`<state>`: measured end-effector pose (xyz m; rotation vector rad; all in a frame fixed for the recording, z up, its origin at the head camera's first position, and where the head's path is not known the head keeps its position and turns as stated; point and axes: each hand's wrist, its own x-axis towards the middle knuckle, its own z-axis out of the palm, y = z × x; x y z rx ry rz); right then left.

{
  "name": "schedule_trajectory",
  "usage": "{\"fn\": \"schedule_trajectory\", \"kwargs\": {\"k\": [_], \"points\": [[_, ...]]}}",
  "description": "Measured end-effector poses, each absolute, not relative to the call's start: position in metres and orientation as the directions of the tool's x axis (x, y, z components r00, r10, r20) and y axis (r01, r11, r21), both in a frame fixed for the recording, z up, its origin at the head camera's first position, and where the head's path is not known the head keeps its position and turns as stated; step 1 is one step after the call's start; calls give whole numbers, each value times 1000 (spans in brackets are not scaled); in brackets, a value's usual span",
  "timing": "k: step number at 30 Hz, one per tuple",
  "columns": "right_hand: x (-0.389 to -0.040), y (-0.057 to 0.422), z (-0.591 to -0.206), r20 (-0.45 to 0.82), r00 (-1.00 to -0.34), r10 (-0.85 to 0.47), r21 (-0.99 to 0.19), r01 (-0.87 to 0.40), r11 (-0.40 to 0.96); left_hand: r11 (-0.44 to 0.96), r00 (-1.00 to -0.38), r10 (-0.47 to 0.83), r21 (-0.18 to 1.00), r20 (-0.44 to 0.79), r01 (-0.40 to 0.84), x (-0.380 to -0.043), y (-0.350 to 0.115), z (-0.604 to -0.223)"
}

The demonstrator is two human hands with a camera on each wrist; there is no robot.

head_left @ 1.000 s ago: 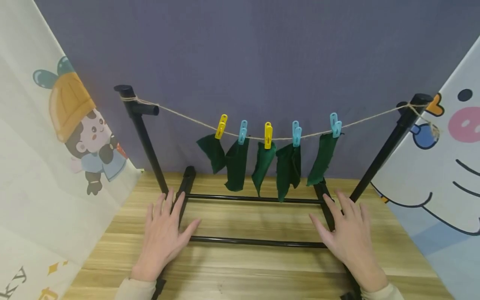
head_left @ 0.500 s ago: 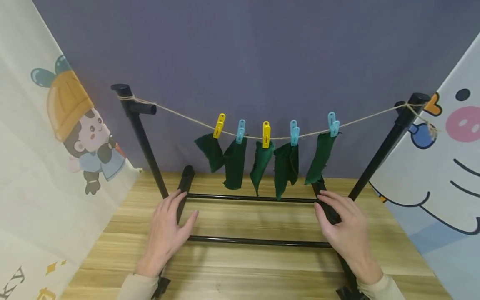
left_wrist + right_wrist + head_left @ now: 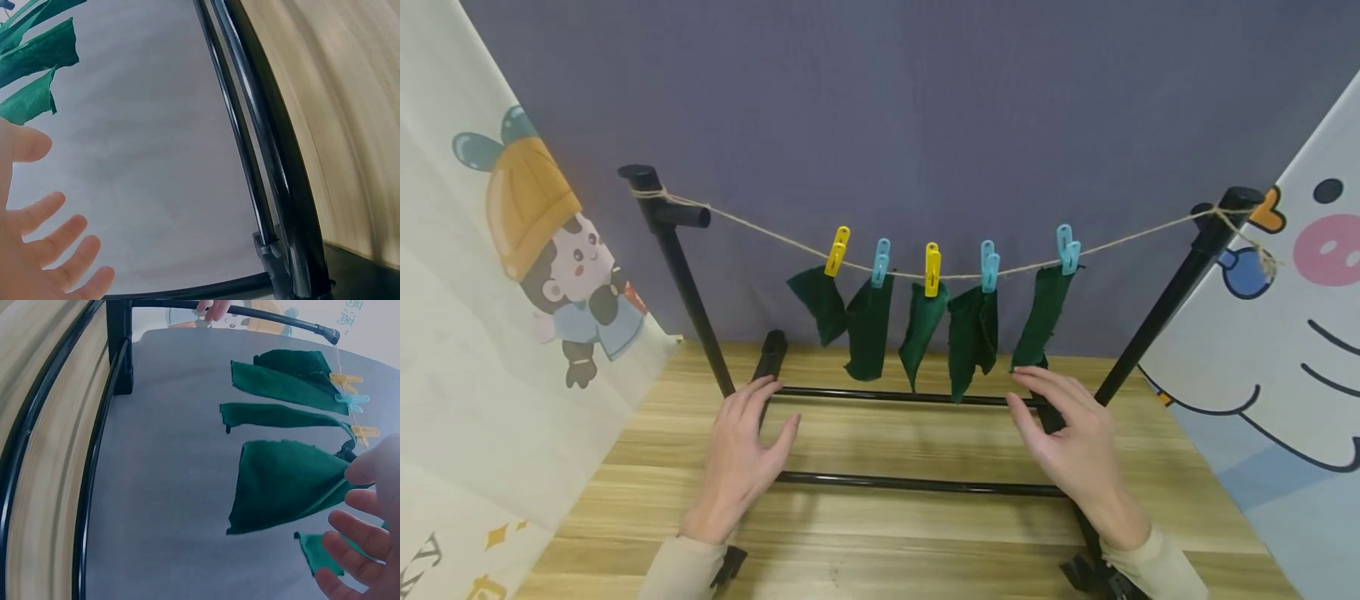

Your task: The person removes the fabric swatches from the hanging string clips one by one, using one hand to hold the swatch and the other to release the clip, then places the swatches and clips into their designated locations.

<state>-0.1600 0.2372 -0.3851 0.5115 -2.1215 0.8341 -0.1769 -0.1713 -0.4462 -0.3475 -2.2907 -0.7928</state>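
Several dark green cloth pieces hang from a twine line, held by yellow clothespins and blue clothespins. My left hand hovers over the left side of the black frame, fingers forward and thumb apart, holding nothing. Over the frame's right side is my right hand, also holding nothing, its fingertips overlapping the lower end of the rightmost cloth in the head view. In the right wrist view its relaxed fingers spread beside a wide green cloth.
Two slanted black posts carry the twine ends. Low black crossbars join the frame's sides above the wooden table. A grey-purple backdrop stands behind, with cartoon-printed sheets at both sides.
My right hand has shifted left and its fingers have drawn together. The left hand has moved slightly right, its fingers now closer together. The cloths and clothespins stay on the line.
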Motion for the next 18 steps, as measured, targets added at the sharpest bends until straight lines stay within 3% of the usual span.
{"fn": "schedule_trajectory", "kwargs": {"k": [8, 18], "points": [[-166, 221, -372, 842, -524, -126, -340, -697, 632, 769, -698, 29, 430, 715, 473, -181, -168, -444], [-170, 208, -360, 826, -538, -166, -333, -705, 626, 755, -703, 34, 442, 710, 484, -183, -164, -439]]}}
